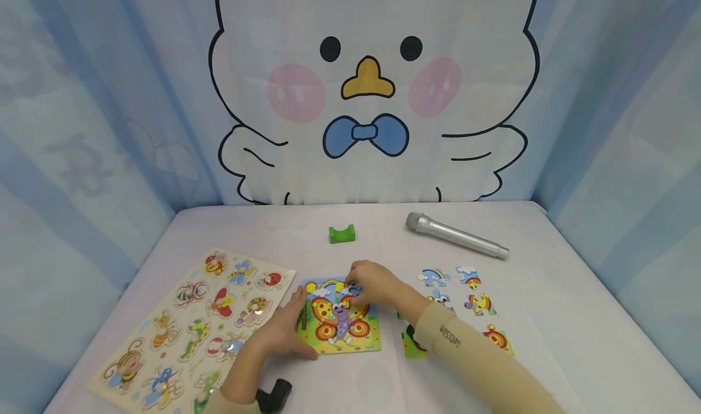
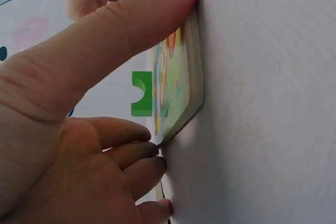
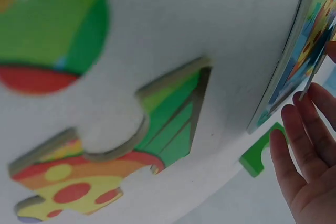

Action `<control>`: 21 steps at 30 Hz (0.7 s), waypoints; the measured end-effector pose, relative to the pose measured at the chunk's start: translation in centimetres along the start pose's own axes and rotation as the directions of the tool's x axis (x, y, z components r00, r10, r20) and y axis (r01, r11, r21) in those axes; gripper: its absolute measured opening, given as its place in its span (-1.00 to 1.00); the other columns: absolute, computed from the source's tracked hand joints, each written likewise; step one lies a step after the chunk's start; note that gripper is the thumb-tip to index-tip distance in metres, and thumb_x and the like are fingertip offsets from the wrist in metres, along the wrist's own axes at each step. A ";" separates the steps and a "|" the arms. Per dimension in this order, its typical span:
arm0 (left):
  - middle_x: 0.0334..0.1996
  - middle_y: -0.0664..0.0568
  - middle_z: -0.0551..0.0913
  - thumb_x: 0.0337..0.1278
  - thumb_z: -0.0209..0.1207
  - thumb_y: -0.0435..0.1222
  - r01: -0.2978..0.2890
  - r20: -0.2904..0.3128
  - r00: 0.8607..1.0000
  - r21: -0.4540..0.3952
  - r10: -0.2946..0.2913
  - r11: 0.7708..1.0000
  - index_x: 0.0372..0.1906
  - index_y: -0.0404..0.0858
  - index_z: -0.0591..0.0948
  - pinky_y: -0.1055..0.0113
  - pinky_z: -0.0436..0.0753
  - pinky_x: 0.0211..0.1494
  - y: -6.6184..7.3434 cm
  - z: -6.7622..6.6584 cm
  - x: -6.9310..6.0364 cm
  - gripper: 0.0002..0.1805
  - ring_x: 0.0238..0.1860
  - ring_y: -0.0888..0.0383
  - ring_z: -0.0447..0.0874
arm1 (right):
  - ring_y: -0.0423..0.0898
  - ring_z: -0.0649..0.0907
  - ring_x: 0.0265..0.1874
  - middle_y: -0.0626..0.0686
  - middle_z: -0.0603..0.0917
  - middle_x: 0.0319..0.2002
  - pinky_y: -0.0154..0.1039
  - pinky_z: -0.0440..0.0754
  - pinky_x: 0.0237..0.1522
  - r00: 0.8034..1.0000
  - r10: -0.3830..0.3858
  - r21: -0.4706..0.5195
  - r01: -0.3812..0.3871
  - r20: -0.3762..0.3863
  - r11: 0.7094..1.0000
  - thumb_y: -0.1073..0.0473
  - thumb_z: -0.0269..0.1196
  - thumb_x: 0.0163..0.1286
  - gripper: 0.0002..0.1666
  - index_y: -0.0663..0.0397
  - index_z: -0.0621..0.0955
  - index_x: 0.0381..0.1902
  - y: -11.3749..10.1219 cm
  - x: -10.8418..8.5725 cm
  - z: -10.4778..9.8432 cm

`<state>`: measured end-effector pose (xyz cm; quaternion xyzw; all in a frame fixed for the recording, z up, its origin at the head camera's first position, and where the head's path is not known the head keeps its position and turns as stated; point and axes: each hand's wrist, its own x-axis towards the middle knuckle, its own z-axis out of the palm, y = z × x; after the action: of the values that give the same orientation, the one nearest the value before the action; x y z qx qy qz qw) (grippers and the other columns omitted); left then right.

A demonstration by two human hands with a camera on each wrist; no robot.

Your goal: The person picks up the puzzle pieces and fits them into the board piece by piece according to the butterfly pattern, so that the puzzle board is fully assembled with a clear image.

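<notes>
A square butterfly jigsaw board lies on the white table. Against its left side and front edge rests my left hand, thumb and fingers spread around the corner; the left wrist view has the thumb on the edge. Over the board's upper right, my right hand pinches a thin puzzle piece, seen nearly edge-on in the right wrist view; its picture is mostly hidden. Loose puzzle pieces are spread to the right, some behind the right forearm. One large piece shows clearly in the right wrist view.
A large wooden board with insect pieces lies at the left, partly under the left forearm. Behind the jigsaw sits a green notched block. A silver toy microphone lies at the back right. A black object is by the left wrist.
</notes>
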<state>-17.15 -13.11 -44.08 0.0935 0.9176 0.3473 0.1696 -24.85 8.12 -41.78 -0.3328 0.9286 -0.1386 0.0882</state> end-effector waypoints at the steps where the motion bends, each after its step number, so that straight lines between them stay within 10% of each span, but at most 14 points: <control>1: 0.40 -0.26 -0.10 -0.63 0.55 -0.16 0.001 0.000 1.000 -0.002 -0.001 1.000 0.38 -0.42 0.00 -0.15 -0.12 0.36 0.0 0.0 0.0 0.33 0.39 -0.18 -0.18 | -0.18 0.55 -0.25 -0.06 0.57 -0.25 -0.27 0.55 -0.09 1.000 0.000 -0.005 0.000 -0.001 1.000 0.03 0.43 -0.02 -0.54 0.09 0.66 -0.13 -0.1 0.2 0.1; 21: 0.39 -0.28 -0.10 -0.60 0.54 -0.19 -0.039 0.004 0.999 -0.032 0.039 0.999 0.37 -0.45 -0.01 -0.12 -0.14 0.37 0.0 -0.3 -0.3 0.31 0.39 -0.16 -0.17 | -0.24 0.54 -0.29 -0.09 0.54 -0.26 -0.39 0.55 -0.13 0.999 -0.031 -0.134 0.033 0.017 0.990 0.01 0.37 0.08 -0.57 0.05 0.66 -0.10 -3.7 2.9 1.4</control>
<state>-16.99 -13.36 -43.83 0.1095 0.9096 0.3647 0.1662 -24.50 3.23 -42.19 -0.3538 0.9297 -0.0748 0.0703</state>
